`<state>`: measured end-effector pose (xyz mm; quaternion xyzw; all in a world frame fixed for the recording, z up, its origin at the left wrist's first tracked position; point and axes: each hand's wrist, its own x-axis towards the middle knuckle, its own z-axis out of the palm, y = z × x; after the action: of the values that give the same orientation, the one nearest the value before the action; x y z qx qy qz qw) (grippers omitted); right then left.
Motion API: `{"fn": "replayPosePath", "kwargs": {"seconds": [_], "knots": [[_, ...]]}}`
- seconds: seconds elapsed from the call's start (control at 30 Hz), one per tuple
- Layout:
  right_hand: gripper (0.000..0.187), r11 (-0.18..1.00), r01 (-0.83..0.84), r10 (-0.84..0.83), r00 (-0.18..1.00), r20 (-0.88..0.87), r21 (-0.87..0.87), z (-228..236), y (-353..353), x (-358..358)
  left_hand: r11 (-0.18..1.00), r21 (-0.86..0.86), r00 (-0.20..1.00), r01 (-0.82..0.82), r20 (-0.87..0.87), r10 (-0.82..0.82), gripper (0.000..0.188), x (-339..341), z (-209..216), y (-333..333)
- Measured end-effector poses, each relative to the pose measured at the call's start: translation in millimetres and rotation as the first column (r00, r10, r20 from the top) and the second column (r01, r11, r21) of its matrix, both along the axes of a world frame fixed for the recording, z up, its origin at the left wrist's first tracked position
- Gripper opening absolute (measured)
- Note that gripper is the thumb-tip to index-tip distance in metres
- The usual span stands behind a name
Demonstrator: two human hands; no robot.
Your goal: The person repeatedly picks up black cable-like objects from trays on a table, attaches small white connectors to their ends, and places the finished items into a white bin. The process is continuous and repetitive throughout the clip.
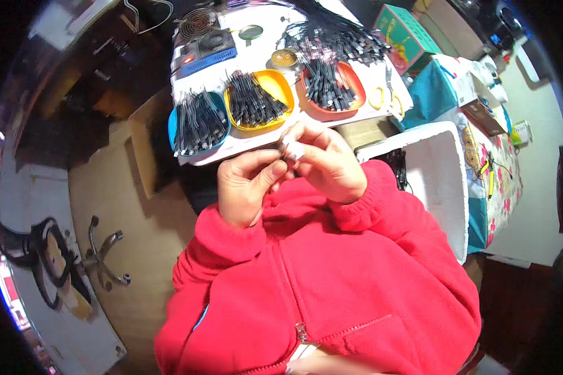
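Observation:
Both hands meet in front of my chest, close to the table's near edge. My right hand (pixel 331 164) pinches a small white piece (pixel 294 150) between thumb and fingers. Thumb and forefinger of my left hand (pixel 245 185) are pressed together right beside it, on something too small and covered to make out. Just beyond the hands stand three trays of short black cables: a blue tray (pixel 172 132), a yellow tray (pixel 284 84) and an orange-red tray (pixel 351 75). The cables have connector ends.
On the white table (pixel 256 140) are a blue box-shaped device (pixel 209 60), a tin of amber material (pixel 284 58), yellow-handled scissors (pixel 376 99) and a big cable heap (pixel 338 34). A white foam box (pixel 441 181) with black cables stands at right. Yellow-handled pliers (pixel 491 182) lie beyond.

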<state>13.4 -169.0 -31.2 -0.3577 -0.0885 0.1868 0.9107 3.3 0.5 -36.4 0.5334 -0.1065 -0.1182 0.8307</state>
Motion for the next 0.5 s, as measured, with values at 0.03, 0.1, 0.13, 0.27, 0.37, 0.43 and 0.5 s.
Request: {"fn": "replayPosePath", "kwargs": {"seconds": [0.03, 0.1, 0.13, 0.27, 0.37, 0.43, 0.5], "knots": [[0.012, 1.000, -0.029, 0.030, 0.999, -0.031, 0.010, -4.0, -2.5, 4.4, 0.991, 0.127, 0.995, -0.050, 0.088, 0.039, 0.016, 2.7, -1.0, -0.5], [0.014, 0.992, -0.105, 0.112, 0.988, -0.109, 0.066, -12.1, -6.5, 12.6, 0.936, 0.342, 0.984, -0.089, 0.178, 0.029, 0.017, 8.4, -2.8, -1.3], [0.014, 0.983, -0.139, 0.159, 0.972, -0.173, 0.119, -16.4, -7.2, 15.8, 0.935, 0.340, 0.971, -0.104, 0.238, 0.021, 0.017, 12.9, -5.3, -5.0], [0.021, 0.983, -0.154, 0.137, 0.977, -0.165, -0.096, -30.0, -29.6, 40.3, 0.961, 0.274, 0.985, -0.051, 0.173, 0.003, 0.014, 28.4, -13.5, -13.1], [0.021, 0.453, 0.485, -0.229, 0.874, 0.428, -0.748, -38.1, -77.0, 96.2, 0.985, 0.163, 0.998, -0.065, 0.033, 0.060, 0.015, 38.2, -19.2, -15.5], [0.017, -0.261, 0.638, -0.135, 0.719, 0.682, -0.724, -42.1, -113.9, 121.0, 0.991, 0.124, 0.998, -0.055, -0.016, 0.057, 0.016, 46.4, -23.4, -15.3], [0.019, -0.522, 0.492, -0.055, 0.796, 0.603, -0.697, -50.8, -129.8, 141.3, 0.997, 0.044, 0.995, -0.057, -0.077, 0.060, 0.016, 49.3, -28.5, -19.9]]}}
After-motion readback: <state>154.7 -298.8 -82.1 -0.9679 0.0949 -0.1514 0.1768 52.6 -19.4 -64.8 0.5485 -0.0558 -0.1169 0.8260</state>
